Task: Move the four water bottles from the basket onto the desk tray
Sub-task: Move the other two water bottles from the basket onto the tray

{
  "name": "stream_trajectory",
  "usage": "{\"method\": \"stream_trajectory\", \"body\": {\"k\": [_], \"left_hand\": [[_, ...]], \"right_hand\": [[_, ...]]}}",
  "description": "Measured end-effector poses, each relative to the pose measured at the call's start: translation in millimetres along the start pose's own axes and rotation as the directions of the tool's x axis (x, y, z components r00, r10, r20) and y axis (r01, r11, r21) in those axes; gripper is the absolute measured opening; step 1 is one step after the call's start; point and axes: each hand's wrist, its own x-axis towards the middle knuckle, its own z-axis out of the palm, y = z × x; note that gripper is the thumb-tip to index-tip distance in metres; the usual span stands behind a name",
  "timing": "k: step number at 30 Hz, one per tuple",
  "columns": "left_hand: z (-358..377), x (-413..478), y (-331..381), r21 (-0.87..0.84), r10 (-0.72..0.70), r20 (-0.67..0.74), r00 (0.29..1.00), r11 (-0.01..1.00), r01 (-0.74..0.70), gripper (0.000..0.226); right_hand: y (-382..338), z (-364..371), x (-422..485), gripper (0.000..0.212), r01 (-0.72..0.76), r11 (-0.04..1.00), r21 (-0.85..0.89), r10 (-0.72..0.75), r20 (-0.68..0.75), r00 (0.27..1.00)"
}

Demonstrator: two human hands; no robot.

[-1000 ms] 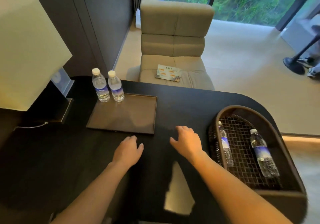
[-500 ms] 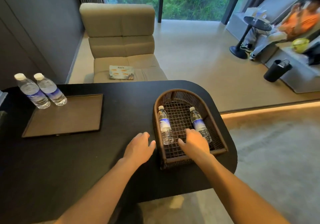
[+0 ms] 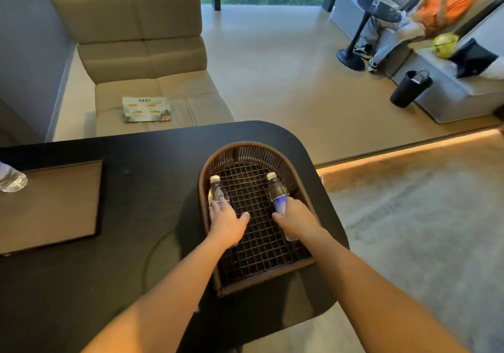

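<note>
A brown wicker basket (image 3: 246, 147) with a wire-mesh floor sits at the right end of the black desk (image 3: 152, 189). Two clear water bottles with white caps and blue labels lie in it, caps pointing away from me. My left hand (image 3: 227, 223) is closed over the lower half of the left bottle (image 3: 216, 190). My right hand (image 3: 297, 220) wraps the lower half of the right bottle (image 3: 276, 190). Both bottles still lie on the mesh. The flat brown tray (image 3: 54, 205) lies at the left, with part of another bottle (image 3: 11, 180) on its far left corner.
A beige armchair (image 3: 141, 52) with a leaflet (image 3: 146, 109) on its seat stands behind the desk. A person in orange sits at the far right beside a black side table (image 3: 362, 38) and a black bin (image 3: 410, 88). The desk's rounded edge is just right of the basket.
The view has swung right toward the basket. Both hands moved from the desk top into the basket and closed on the two bottles.
</note>
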Motion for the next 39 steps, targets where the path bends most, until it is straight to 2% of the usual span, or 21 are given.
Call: {"method": "stream_trajectory", "body": {"k": [3, 6, 10, 13, 18, 20, 23, 30, 34, 39], "left_hand": [[9.6, 25.3, 5.7, -0.035, -0.096, -0.011, 0.995, 0.995, 0.096, 0.096], [16.3, 39.1, 13.8, 0.044, -0.152, -0.081, 0.985, 0.987, 0.155, 0.092], [17.5, 57.1, 24.1, 0.166, -0.109, -0.216, 0.970, 0.975, 0.146, 0.086], [14.3, 83.0, 27.7, 0.150, -0.145, -0.171, 0.974, 0.974, 0.171, 0.077], [1.2, 119.6, 29.2, -0.054, -0.195, 0.022, 0.981, 0.979, 0.196, 0.047], [0.2, 121.4, 28.1, -0.110, -0.192, 0.061, 0.980, 0.974, 0.197, 0.035], [-0.5, 115.4, 26.6, -0.194, -0.182, 0.056, 0.982, 0.962, 0.190, 0.034], [-8.4, 71.2, 22.3, -0.261, -0.030, -0.042, 0.999, 0.965, 0.018, 0.052], [-14.1, 26.7, 17.4, -0.254, 0.120, -0.090, 0.989, 0.957, -0.139, 0.053], [-15.9, -26.0, 8.3, -0.284, 0.225, -0.183, 0.957, 0.920, -0.270, 0.053]], "right_hand": [[-2.0, 6.7, 28.4, 0.059, -0.024, 1.000, -0.016, 0.024, 0.042, 0.999], [-7.0, 13.0, 45.5, 0.061, -0.031, 0.996, -0.087, 0.031, 0.001, 1.000], [-11.6, 18.6, 67.1, 0.053, -0.014, 0.992, -0.125, 0.007, -0.054, 0.999], [-15.6, 20.2, 89.5, 0.055, -0.028, 0.996, -0.088, 0.032, 0.042, 0.999], [-24.8, 18.9, 121.5, 0.042, -0.063, 0.990, 0.128, 0.020, 0.315, 0.949], [-26.5, 18.5, 127.2, 0.042, -0.099, 0.973, 0.210, 0.018, 0.356, 0.934], [-24.3, 15.3, 126.6, 0.039, -0.096, 0.959, 0.267, -0.012, 0.374, 0.927], [-10.4, -0.8, 83.4, 0.047, 0.106, 0.941, 0.323, -0.178, 0.202, 0.963], [-1.7, -10.3, 42.0, 0.049, 0.241, 0.897, 0.371, -0.291, 0.085, 0.953], [1.3, -9.8, -12.8, 0.055, 0.361, 0.846, 0.393, -0.348, -0.108, 0.931]]}}
